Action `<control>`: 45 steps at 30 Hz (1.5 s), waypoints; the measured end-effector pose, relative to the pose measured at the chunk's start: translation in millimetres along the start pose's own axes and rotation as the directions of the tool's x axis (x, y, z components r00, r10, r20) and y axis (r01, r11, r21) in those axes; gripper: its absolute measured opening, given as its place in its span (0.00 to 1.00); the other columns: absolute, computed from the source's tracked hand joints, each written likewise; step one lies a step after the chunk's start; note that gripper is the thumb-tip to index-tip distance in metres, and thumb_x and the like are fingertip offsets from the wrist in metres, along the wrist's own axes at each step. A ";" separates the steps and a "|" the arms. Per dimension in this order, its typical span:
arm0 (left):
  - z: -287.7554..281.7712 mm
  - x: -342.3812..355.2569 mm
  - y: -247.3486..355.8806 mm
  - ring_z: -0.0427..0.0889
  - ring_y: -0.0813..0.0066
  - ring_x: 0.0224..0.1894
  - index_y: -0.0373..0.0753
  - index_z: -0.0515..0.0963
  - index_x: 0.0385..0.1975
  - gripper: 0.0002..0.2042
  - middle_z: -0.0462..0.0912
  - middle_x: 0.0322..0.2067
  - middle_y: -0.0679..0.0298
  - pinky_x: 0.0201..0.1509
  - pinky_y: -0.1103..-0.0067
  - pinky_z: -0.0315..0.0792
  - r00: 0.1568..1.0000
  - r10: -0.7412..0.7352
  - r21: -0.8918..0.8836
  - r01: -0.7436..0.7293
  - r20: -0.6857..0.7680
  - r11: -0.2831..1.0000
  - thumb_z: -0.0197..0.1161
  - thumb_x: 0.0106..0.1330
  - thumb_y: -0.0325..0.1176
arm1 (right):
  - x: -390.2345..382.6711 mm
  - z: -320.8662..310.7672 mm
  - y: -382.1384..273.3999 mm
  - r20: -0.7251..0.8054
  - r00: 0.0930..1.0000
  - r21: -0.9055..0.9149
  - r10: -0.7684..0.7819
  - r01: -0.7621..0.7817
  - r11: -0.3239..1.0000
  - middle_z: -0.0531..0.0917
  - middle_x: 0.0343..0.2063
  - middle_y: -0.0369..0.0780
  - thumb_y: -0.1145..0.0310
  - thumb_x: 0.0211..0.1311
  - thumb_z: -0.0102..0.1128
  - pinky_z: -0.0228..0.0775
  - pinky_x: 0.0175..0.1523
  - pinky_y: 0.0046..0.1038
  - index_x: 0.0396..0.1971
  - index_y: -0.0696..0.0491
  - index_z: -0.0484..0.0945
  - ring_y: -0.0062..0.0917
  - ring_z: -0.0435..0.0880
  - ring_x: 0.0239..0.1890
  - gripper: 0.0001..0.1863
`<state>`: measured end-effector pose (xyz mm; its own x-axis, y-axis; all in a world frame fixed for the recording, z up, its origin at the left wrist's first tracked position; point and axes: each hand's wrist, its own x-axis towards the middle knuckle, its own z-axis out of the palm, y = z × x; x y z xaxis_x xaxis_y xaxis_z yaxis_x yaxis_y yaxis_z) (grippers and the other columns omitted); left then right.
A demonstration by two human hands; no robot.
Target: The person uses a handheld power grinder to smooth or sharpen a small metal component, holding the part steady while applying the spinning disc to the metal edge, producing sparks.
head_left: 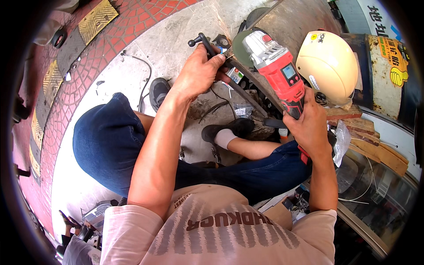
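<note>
My left hand (198, 73) is closed around a dark metal rod (238, 90) with a bent arm and ball knob (191, 43) at its upper end. My right hand (304, 123) grips a red and silver cordless angle grinder (278, 70). Its greenish disc (240, 49) sits close beside the rod; whether they touch I cannot tell. Thin pale-orange streaks (214, 20), perhaps sparks, rise above that spot. A metal plate (291, 17) lies behind the grinder.
A cream helmet (327, 62) lies at the right, above wooden boards (362, 139) and a glass case (371, 207). My bent legs (106, 145) and shoes are below my hands. Cables (145, 79) cross the concrete floor (119, 75); speed-bump strips (92, 24) line red paving at left.
</note>
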<state>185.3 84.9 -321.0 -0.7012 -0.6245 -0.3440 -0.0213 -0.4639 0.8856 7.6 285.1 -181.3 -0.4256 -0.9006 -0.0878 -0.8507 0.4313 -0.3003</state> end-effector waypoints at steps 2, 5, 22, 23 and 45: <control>0.6 0.2 0.4 0.89 0.68 0.32 0.28 0.70 0.54 0.13 0.85 0.38 0.54 0.44 0.72 0.85 1.000 -0.003 0.008 0.003 0.000 1.000 0.55 0.82 0.33 | 0.7 0.3 -0.2 -0.006 1.000 -0.002 0.007 -0.007 1.000 0.87 0.35 0.55 0.71 0.53 0.69 0.79 0.45 0.47 0.57 0.59 0.72 0.55 0.88 0.38 0.30; 0.7 0.9 -0.2 0.89 0.68 0.32 0.28 0.70 0.54 0.13 0.85 0.38 0.54 0.44 0.72 0.84 1.000 -0.011 0.008 0.011 -0.004 1.000 0.55 0.82 0.33 | 0.4 0.3 1.8 0.004 1.000 -0.007 0.016 -0.016 1.000 0.87 0.35 0.55 0.71 0.53 0.69 0.79 0.46 0.48 0.57 0.59 0.72 0.56 0.87 0.39 0.30; -0.6 1.5 -1.0 0.89 0.67 0.32 0.28 0.69 0.54 0.12 0.84 0.38 0.52 0.43 0.72 0.85 1.000 -0.001 -0.019 0.001 0.012 1.000 0.55 0.82 0.32 | 4.6 -3.4 2.6 -0.021 0.999 -0.036 0.034 -0.035 0.999 0.87 0.31 0.52 0.72 0.51 0.69 0.80 0.42 0.44 0.55 0.60 0.73 0.50 0.88 0.32 0.29; -0.9 0.6 -0.5 0.89 0.67 0.31 0.28 0.69 0.54 0.12 0.84 0.39 0.52 0.43 0.72 0.85 1.000 0.004 -0.012 -0.004 0.007 1.000 0.55 0.82 0.32 | 6.5 -6.7 1.9 -0.020 0.996 -0.034 0.088 -0.089 0.995 0.87 0.30 0.52 0.72 0.51 0.70 0.80 0.42 0.44 0.55 0.60 0.73 0.49 0.88 0.31 0.29; 7.6 -27.3 11.4 0.87 0.62 0.50 0.30 0.81 0.57 0.15 0.83 0.52 0.53 0.60 0.66 0.84 0.997 -0.004 -0.283 -0.017 -0.074 0.959 0.50 0.80 0.26 | -44.5 40.4 24.6 0.248 0.940 0.933 0.233 -0.297 0.205 0.86 0.41 0.42 0.75 0.57 0.71 0.82 0.32 0.24 0.58 0.58 0.75 0.21 0.85 0.31 0.28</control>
<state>198.8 101.4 -299.1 -0.6464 -0.6674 -0.3698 0.1929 -0.6118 0.7671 18.0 333.6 -223.2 -0.5217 -0.7596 -0.3885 0.2395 0.3066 -0.9212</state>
